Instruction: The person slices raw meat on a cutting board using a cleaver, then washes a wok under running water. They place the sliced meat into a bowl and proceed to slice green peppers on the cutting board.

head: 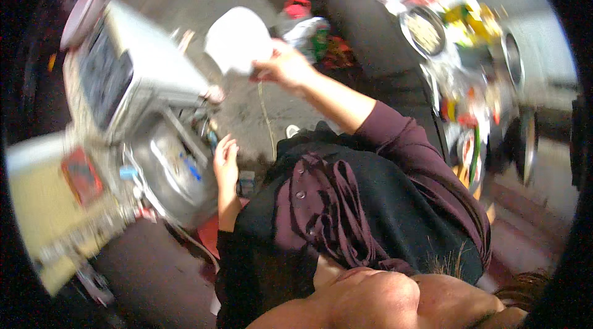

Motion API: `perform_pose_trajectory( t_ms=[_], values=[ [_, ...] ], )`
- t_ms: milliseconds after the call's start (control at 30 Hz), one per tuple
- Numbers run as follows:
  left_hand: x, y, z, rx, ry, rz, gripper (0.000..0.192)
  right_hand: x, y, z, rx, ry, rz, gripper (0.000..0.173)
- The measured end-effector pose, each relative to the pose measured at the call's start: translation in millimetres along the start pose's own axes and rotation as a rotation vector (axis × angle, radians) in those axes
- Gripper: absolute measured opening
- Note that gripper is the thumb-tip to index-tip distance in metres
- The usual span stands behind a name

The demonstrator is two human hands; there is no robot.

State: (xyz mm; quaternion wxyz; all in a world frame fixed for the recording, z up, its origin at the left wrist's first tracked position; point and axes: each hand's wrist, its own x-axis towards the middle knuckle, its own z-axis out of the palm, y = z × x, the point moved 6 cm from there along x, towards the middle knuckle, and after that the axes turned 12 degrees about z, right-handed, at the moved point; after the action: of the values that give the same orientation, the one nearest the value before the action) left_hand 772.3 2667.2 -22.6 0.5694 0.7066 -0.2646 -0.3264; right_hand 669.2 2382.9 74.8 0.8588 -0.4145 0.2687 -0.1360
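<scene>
My right hand point(287, 67) reaches forward above the floor with its fingers closed on the near edge of a white bowl-like vessel point(238, 41). Glare washes out the vessel's surface, so its contents, if any, cannot be made out. Lower and to the left, my left hand point(227, 157) hangs beside the rim of a metal sink point(171, 204). It holds nothing, and its fingers are slightly apart. Inside the basin lie a blue item point(190, 167) and other small things, all blurred.
A white cabinet-like unit point(157, 51) stands beyond the sink, with a pink basin point(83, 14) near its far side. Bags point(305, 32) sit on the floor ahead. To the right, a crowded counter carries a metal bowl of pale pieces point(422, 32) and yellow packaging point(472, 23).
</scene>
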Motion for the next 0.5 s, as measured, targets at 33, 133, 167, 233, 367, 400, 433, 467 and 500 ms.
perform_pose_trajectory(
  t_ms=[33,133,167,233,367,400,433,467,500],
  values=[
    [6.8,11.6,15.0,-0.109,-0.012,-0.111,0.044,-17.3,4.0,-12.7,-0.256,0.064,-0.037,0.025],
    [20.3,55.9,89.9,-0.489,-0.230,-0.211,0.071,-98.4,13.1,-30.3,-1.179,0.331,-0.553,0.018],
    [19.0,67.7,116.3,-0.548,-0.341,-0.261,0.079,-119.7,24.3,-43.2,-1.254,0.292,-0.495,0.014],
    [7.6,81.0,171.1,-0.573,-0.548,-0.267,0.084,-173.9,37.8,-66.6,-1.325,0.333,-0.556,0.012],
    [-33.2,51.9,268.8,-0.482,-0.686,-0.611,0.066,-274.7,58.2,-119.3,-1.360,0.517,-0.462,0.012],
    [-48.6,46.5,294.9,-0.498,-0.733,-0.644,0.065,-307.4,60.8,-132.3,-1.295,0.567,-0.490,0.015],
    [-61.7,41.7,315.8,-0.490,-0.785,-0.640,0.064,-336.6,65.8,-142.0,-1.242,0.594,-0.490,0.019],
    [-73.9,35.7,334.5,-0.466,-0.805,-0.641,0.064,-373.3,67.0,-152.9,-1.172,0.730,-0.570,0.023],
    [-85.9,31.4,350.8,-0.440,-0.820,-0.639,0.064,-410.8,71.2,-163.4,-1.103,0.852,-0.622,0.026]
  ],
)
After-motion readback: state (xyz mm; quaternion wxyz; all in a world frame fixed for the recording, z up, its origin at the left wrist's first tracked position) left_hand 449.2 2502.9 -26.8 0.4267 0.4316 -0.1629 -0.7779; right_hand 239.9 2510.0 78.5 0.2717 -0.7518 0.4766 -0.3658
